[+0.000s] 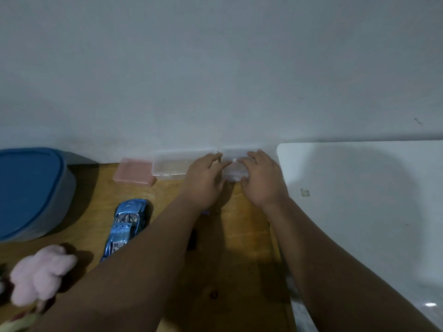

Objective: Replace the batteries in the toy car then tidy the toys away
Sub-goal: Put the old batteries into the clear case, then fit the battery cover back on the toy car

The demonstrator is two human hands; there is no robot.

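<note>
Left hand [206,182] and right hand [262,180] touch the small clear plastic case [236,173] mid-frame; grip, I cannot tell; forced open, its contents may scatter.

A home, it seems: a wooden counter [230,271] against a plain painted wall [215,68] carries a pink plush toy [40,274], a blue toy car [127,226], a blue-lidded tub [28,190] and small plastic boxes [167,165].

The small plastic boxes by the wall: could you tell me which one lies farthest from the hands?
The translucent pink plastic box, leftmost in the row; the clear plastic box to its right reaches the left hand.
</note>
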